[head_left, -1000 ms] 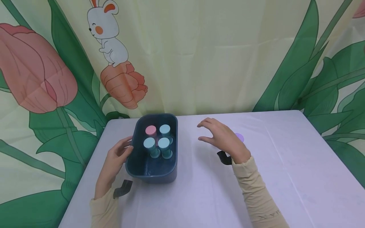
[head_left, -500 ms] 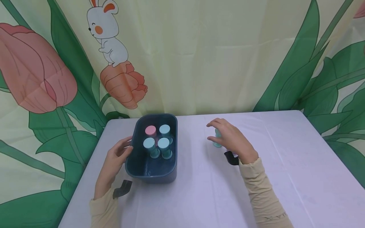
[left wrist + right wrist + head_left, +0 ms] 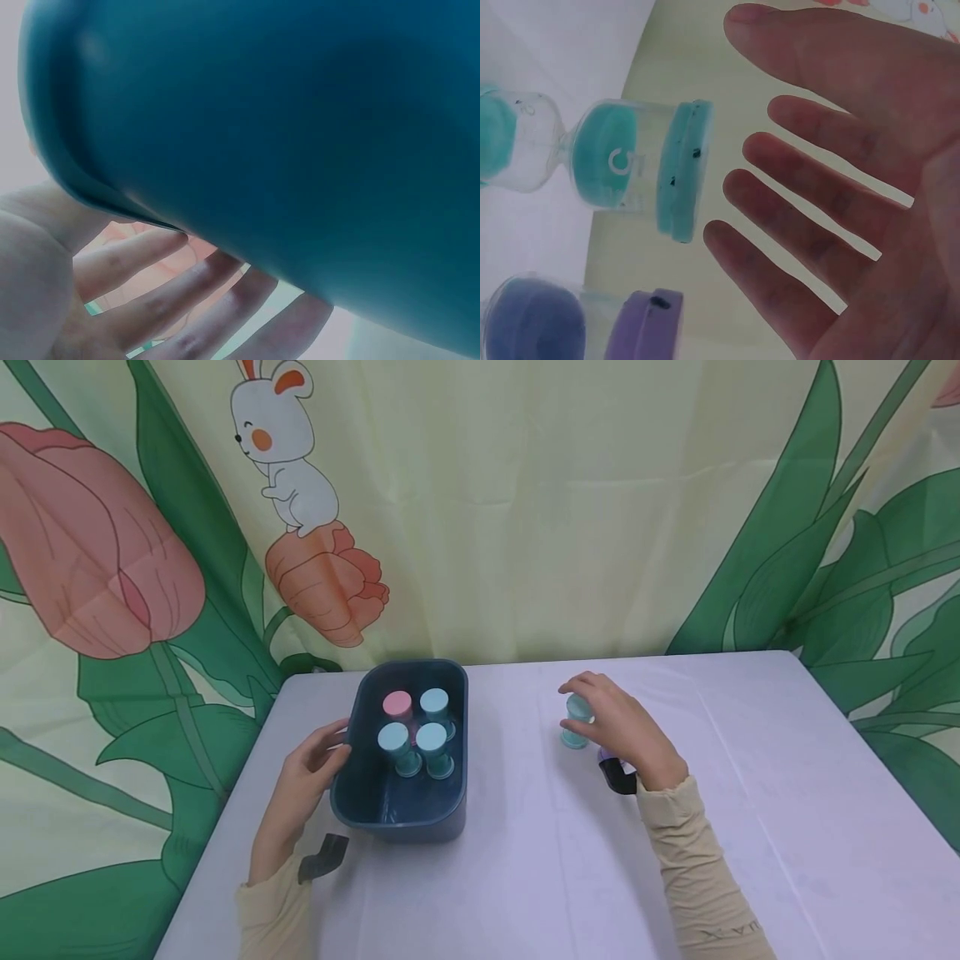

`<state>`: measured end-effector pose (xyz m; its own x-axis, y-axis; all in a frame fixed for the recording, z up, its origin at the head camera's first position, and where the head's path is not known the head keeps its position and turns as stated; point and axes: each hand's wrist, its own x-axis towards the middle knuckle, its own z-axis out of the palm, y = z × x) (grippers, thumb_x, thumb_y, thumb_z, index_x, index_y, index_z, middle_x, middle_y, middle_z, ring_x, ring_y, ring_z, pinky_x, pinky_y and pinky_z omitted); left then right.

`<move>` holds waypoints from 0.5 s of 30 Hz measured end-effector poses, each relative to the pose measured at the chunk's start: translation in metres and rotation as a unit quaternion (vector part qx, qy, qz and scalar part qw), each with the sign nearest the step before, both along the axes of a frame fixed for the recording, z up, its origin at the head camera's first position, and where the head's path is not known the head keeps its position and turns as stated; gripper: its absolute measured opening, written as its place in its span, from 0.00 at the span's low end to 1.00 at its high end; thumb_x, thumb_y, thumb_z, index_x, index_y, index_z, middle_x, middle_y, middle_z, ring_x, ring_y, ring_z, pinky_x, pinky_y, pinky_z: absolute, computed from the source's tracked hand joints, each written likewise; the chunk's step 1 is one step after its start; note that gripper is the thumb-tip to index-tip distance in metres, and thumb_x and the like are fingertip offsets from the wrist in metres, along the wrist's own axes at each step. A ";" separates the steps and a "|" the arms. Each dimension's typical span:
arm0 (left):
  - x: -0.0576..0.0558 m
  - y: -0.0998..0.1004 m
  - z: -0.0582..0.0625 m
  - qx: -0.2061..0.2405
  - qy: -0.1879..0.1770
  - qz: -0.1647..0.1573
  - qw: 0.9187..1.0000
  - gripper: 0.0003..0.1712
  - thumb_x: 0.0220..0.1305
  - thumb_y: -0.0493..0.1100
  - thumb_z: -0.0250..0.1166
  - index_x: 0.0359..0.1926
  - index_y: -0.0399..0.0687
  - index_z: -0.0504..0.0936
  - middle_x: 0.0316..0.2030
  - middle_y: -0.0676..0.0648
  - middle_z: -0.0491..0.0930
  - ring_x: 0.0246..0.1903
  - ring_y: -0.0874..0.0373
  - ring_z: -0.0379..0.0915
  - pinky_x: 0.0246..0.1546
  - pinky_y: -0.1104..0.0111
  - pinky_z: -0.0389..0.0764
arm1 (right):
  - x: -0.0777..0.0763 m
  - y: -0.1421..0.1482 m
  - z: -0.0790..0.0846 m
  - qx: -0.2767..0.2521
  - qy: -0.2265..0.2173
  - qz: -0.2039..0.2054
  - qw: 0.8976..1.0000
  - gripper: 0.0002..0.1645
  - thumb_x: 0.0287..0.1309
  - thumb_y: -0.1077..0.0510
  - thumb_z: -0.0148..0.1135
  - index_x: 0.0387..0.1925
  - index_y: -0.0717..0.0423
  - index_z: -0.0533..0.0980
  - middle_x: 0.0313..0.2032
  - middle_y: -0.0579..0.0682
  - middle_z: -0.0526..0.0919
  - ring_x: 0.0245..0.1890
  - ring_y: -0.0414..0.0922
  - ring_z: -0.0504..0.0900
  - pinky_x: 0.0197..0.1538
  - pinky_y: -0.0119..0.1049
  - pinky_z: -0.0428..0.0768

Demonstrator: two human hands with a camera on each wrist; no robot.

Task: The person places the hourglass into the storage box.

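My left hand [image 3: 300, 785] rests its fingertips against the left side of a dark blue plastic bin [image 3: 426, 832]. In the left wrist view, straight fingers lie along the bin's outer wall [image 3: 247, 150]. Inside the bin stand a pink hourglass [image 3: 397, 704] and three teal-capped hourglasses [image 3: 393, 737]. My right hand [image 3: 622, 727] hovers at another teal hourglass [image 3: 577, 706] upright on the table, thumb and fingers spread on either side of its top. The right wrist view shows a gap between the fingers and its cap [image 3: 682, 172]. Beside it is a purple hourglass [image 3: 645, 330], mostly hidden by my hand in the head view.
A white cloth covers the table [image 3: 510, 877]. Behind it hangs a curtain [image 3: 562, 527] printed with a rabbit, a carrot and tulips. Dark wrist mounts [image 3: 324, 857] stick out below both hands.
My right hand has moved to the right, away from the bin, bringing the teal hourglass into view between its thumb and fingers. My left hand and the bin have stayed put.
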<state>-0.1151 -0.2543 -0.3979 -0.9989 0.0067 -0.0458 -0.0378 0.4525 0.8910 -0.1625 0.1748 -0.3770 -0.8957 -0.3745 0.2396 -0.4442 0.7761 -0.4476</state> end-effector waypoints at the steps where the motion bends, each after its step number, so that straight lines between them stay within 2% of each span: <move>1: 0.000 0.000 0.000 0.000 0.000 0.000 1.000 0.34 0.72 0.57 0.58 0.73 0.54 0.63 0.68 0.38 0.68 0.66 0.41 0.68 0.58 0.43 0.74 | 0.000 0.001 -0.001 -0.001 -0.002 -0.001 1.000 0.26 0.54 0.61 0.73 0.54 0.62 0.77 0.55 0.58 0.77 0.57 0.56 0.75 0.58 0.52 0.77; 15: 0.001 0.001 0.000 0.003 0.001 0.001 1.000 0.34 0.72 0.57 0.58 0.73 0.53 0.63 0.68 0.38 0.68 0.66 0.41 0.68 0.58 0.42 0.73 | -0.007 0.005 -0.009 -0.002 -0.027 -0.010 1.000 0.26 0.53 0.63 0.73 0.53 0.67 0.76 0.52 0.61 0.78 0.50 0.57 0.78 0.56 0.53 0.76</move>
<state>-0.1145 -0.2534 -0.3975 -0.9990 0.0059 -0.0445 -0.0372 0.4472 0.8937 -0.1696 0.1799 -0.3863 -0.9145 -0.3561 0.1922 -0.4042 0.7821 -0.4742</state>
